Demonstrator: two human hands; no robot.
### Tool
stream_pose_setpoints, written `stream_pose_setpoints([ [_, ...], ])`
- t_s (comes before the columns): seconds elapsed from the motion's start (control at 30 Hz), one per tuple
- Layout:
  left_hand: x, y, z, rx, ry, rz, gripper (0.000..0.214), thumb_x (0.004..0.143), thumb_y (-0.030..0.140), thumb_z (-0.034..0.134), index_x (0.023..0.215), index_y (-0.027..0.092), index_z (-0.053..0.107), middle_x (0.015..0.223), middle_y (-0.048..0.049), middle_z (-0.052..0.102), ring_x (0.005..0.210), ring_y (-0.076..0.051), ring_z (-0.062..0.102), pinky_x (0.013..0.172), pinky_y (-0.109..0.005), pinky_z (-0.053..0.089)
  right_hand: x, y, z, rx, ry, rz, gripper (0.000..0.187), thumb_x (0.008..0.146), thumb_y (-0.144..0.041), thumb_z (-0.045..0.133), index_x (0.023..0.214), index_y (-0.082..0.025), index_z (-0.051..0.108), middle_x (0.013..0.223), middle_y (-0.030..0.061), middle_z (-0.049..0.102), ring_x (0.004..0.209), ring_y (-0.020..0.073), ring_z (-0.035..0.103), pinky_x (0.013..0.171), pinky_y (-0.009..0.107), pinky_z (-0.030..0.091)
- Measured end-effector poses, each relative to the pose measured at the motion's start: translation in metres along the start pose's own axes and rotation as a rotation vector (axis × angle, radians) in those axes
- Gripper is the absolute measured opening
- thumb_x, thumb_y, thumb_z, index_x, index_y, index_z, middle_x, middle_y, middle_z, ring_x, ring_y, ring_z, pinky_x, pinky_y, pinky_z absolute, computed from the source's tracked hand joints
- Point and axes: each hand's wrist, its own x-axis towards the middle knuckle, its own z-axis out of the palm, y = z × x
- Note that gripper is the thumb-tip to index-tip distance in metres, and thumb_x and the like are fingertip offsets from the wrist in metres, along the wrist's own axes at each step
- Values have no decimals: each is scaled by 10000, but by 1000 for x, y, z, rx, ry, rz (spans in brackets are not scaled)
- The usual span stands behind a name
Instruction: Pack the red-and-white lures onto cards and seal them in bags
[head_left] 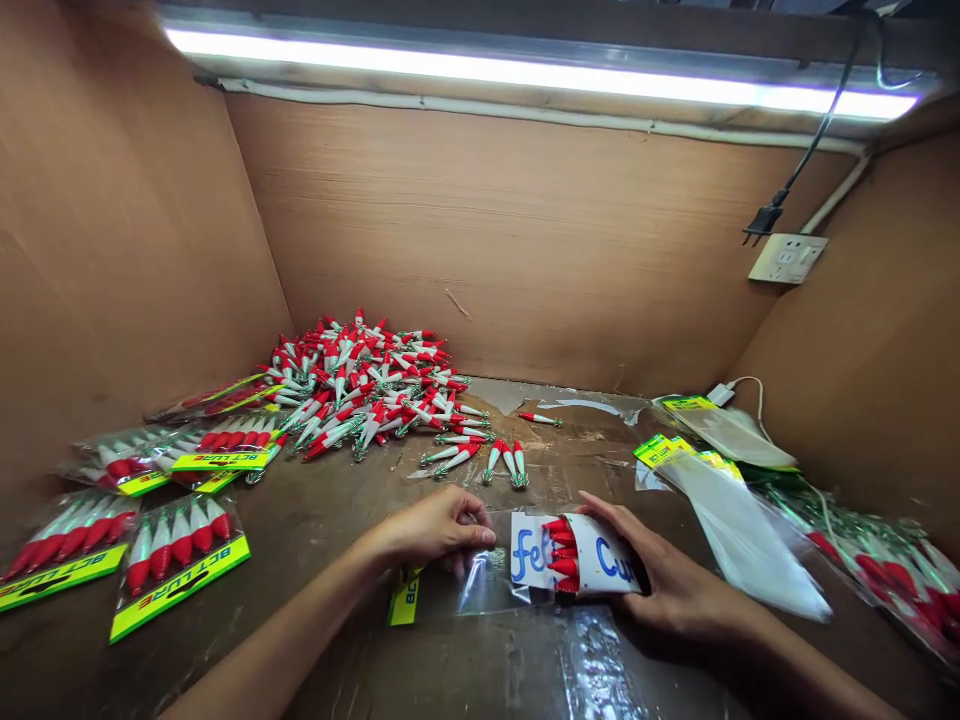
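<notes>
My right hand (664, 570) is wrapped round a white holder with blue lettering (606, 553). Several squid lures (564, 555) sit in it side by side, their red ends pointing left. A white lettered flap (529, 550) lies beyond those ends, inside or under a clear plastic bag (487, 583); which one I cannot tell. My left hand (446, 530) pinches the bag's left side between thumb and fingers. Below that hand a yellow-green header card (403, 598) lies on the table, partly covered by it.
A large pile of red-and-white lures (367, 385) is heaped at the back left. Packed lures (180, 550) lie at the left, more bagged lures (885, 570) at the right. Empty clear bags (757, 540) and header cards (664, 450) lie near my right hand. A plug (763, 222) hangs above.
</notes>
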Motion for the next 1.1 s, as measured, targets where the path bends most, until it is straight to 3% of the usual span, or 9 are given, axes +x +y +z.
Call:
stream_pose_setpoints([
  [0.13,-1,7,10,179,122,184,385,823,438,710,1107,183,664,797,-18,678,691,-177,626,614,-264,471,-1,-4,0,-7,-21,-27,1000,667,-130,594,1570,-266,186,1489,108,403,1333,310,441,1144,458,333],
  [0.23,-3,14,21,489,318,377,539,776,320,784,1281,277,601,1088,-58,667,982,-248,606,848,-359,479,-3,-11,-3,-34,-49,-37,1002,669,-135,588,1573,-273,179,1493,104,398,1335,315,436,1142,464,334],
  [0.3,-5,18,27,653,406,452,567,779,283,784,1306,307,579,1169,-66,632,1072,-277,566,937,-405,440,-4,-15,-4,-47,-68,-23,1006,671,-143,588,1577,-271,170,1497,106,395,1332,323,438,1135,468,342],
  [0.4,-8,21,35,714,358,449,494,913,249,620,1386,322,497,1149,-61,630,1036,-252,588,927,-375,444,-4,-17,-4,-59,-109,-15,1013,674,-145,599,1580,-269,163,1496,104,401,1324,316,445,1125,455,358],
  [0.53,-9,19,39,791,224,356,628,957,234,512,1524,376,284,1279,-79,569,1085,-268,597,924,-369,441,-3,-13,-2,-79,-153,-48,1039,665,-124,603,1584,-275,144,1531,93,370,1370,298,403,1150,446,328],
  [0.7,-2,19,40,839,172,325,361,953,248,501,1300,325,558,1140,-59,632,1002,-259,633,838,-330,435,-2,-11,-1,-74,-176,-56,1042,658,-118,608,1583,-270,154,1577,95,316,1418,304,346,1170,472,291],
  [0.87,4,18,40,777,209,391,124,936,229,524,1022,255,609,992,-26,676,890,-216,625,737,-277,401,-2,-10,1,-54,-183,-49,1046,642,-121,609,1580,-273,172,1599,90,289,1429,328,336,1171,497,284],
  [1.1,7,7,22,596,186,467,212,902,105,414,853,196,599,809,-8,622,752,-156,567,684,-231,397,-2,-8,0,-42,-167,-64,988,671,-170,629,1568,-260,225,1590,88,311,1423,323,348,1174,486,283],
])
